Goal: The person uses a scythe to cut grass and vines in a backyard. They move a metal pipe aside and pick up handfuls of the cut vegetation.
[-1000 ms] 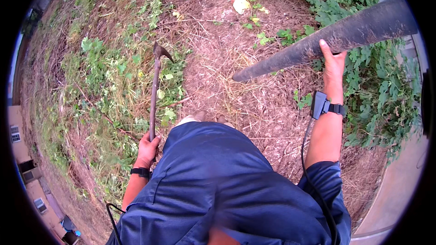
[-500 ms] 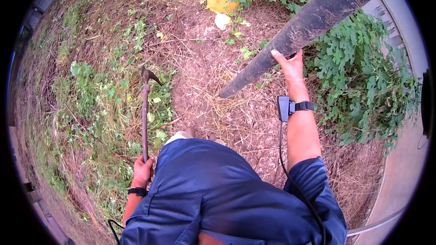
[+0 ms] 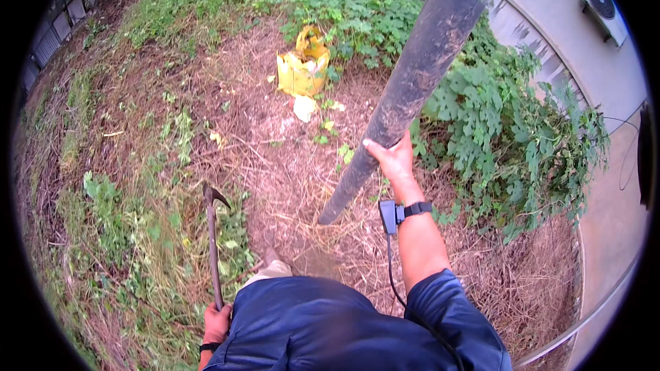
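Note:
My right hand (image 3: 395, 158) grips a long, dirt-smeared black pipe (image 3: 419, 62) around its middle. The pipe is tilted, its wide end up toward the wall and its lower end close above the straw-covered ground; whether it touches is hard to tell. Down at my left side, my left hand (image 3: 217, 323) is closed around the wooden handle of a hoe (image 3: 212, 247). Its rusty metal head points away from me over cut grass. A strapped device with a cable sits on my right wrist.
Ahead stands a yellow bag (image 3: 301, 77) with a pale scrap (image 3: 304, 108) beside it. Dense leafy vines (image 3: 481, 117) spread along the right and far side. Beyond them rises a pale wall (image 3: 550, 0) with an air conditioner unit (image 3: 602, 7). Dry stalks and weeds cover the ground.
My view has tilted up, showing more vines and the wall unit. The pipe stands more upright and lies further left in view. Both hands keep their holds.

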### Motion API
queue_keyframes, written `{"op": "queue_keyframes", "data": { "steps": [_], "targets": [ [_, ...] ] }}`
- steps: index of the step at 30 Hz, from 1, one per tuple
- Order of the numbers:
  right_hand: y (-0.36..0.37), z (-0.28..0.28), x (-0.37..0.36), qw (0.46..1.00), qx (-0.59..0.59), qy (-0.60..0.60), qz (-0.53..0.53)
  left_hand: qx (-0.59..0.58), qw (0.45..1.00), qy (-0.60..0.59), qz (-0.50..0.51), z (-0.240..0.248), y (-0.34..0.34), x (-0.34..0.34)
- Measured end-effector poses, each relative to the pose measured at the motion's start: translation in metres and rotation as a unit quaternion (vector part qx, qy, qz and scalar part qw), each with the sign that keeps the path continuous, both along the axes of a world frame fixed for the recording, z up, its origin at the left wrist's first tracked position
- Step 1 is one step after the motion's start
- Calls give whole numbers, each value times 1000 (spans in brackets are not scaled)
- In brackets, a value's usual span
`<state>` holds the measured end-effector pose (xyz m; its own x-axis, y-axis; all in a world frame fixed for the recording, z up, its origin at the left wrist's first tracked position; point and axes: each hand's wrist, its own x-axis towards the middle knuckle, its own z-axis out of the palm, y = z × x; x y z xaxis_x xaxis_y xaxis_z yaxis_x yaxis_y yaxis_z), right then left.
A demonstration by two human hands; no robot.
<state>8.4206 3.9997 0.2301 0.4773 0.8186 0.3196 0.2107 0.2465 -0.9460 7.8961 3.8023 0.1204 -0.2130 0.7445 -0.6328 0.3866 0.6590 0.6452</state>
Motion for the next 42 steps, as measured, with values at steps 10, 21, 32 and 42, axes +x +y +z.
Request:
{"op": "queue_keyframes", "data": {
  "steps": [10, 21, 32, 42],
  "targets": [
    [46, -23, -35, 992, -73, -53, -91, -14, 996, -71, 48, -31, 83, -73],
    [89, 1, -91, 994, -94, -27, -57, -53, 992, -83, 84, -50, 93, -101],
    [287, 118, -147, 983, 83, -73, 144, -47, 981, -54, 180, -61, 125, -68],
    [484, 172, -233, 942, 32, -139, 304, -19, 960, -88, 266, -51, 214, -12]
  ]
}}
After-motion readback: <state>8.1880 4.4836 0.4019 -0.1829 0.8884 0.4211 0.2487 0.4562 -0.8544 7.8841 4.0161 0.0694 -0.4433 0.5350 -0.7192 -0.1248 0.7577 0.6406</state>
